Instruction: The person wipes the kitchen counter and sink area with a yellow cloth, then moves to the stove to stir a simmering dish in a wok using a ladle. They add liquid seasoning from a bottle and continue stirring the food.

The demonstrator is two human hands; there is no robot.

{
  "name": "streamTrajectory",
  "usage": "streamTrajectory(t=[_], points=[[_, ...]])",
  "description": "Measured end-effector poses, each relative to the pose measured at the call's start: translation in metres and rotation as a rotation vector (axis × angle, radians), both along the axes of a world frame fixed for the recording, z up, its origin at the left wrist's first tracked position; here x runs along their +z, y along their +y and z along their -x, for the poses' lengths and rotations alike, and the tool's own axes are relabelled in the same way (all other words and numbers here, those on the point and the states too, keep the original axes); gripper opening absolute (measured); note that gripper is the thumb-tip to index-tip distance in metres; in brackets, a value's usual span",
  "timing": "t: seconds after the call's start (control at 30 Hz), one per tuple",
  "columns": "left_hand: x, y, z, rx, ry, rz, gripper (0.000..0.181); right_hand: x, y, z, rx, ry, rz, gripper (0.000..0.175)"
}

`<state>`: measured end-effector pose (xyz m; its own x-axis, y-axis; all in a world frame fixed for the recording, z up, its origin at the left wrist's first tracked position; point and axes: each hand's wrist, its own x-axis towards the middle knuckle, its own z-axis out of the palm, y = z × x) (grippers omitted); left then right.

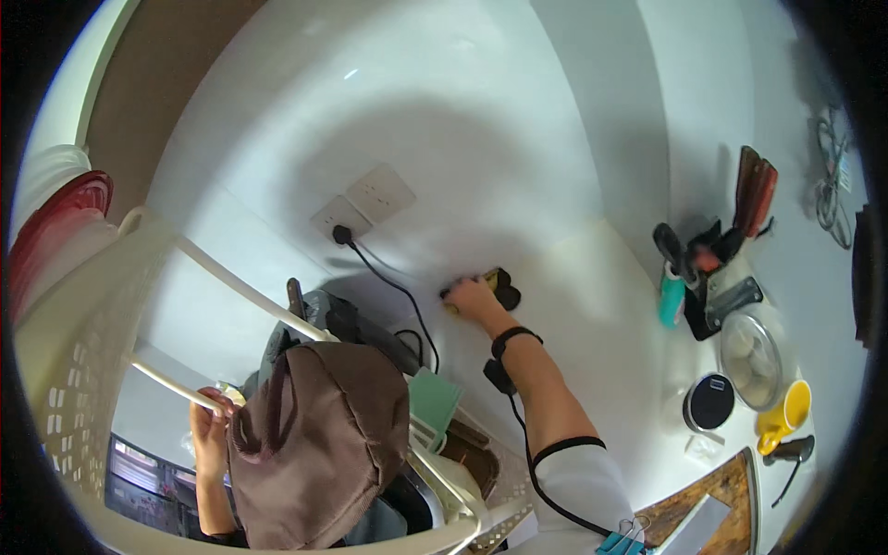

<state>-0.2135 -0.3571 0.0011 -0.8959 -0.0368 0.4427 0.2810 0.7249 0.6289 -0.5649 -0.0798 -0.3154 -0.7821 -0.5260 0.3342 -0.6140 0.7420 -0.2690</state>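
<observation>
My right hand (473, 300) is stretched out over a white surface, its fingers closed on a small yellow-and-black object (501, 286). The hand covers part of it, so I cannot tell what it is. At the lower left, my left hand (210, 427) has its fingers around a thin white plastic bar (170, 380) of a perforated basket (66, 416). Right beside those fingers is a brown fabric bag (333, 444) with a loop handle, bulging in front of me.
A black plug (342, 234) sits in a wall socket, its cord hanging down. A cable runs along my right arm from a black wristband (517, 340). To the right stand a teal bottle (671, 298), a lidded clear container (749, 357), a black-lidded jar (707, 402) and a yellow mug (785, 416).
</observation>
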Motion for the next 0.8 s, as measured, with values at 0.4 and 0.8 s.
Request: streamTrajectory(t=[0.4,0.8], points=[[-0.007,-0.006,0.001,-0.03,0.017,-0.099,0.018,-0.007,0.034,-0.049,0.175,-0.458,0.053,0.045],[-0.019,-0.035,0.0,0.118,0.033,-0.181,0.033,0.017,0.126,-0.226,0.166,-0.637,-0.039,0.04]])
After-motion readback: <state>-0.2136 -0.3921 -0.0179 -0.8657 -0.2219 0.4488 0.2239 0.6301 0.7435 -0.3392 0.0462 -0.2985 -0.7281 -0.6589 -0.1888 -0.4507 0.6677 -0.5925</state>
